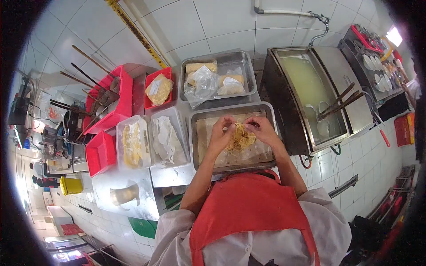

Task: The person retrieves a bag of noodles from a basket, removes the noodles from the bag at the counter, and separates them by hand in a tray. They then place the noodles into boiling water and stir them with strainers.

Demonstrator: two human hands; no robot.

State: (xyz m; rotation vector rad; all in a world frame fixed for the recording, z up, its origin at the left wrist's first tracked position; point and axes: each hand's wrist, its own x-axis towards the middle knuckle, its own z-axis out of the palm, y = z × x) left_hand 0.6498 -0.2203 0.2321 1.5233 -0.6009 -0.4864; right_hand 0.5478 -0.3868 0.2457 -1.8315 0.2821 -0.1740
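A loose bundle of thin yellow noodles (242,140) hangs between my two hands, low over a deep metal tray (193,133). A light brown sheet (222,155) lines the bottom of that tray. My left hand (222,132) has its fingers closed on the left upper part of the noodles. On the opposite side my right hand (262,130) pinches the right upper part. The lower strands spread close above the sheet; whether they touch it I cannot tell.
A second metal tray (251,86) behind holds wrapped packages (231,83). To the right stands a cooker (284,128) with cloudy liquid (306,77) and long-handled tools. Plastic tubs (171,138) and red bins (101,153) line the left; a metal jug (124,195) is nearer.
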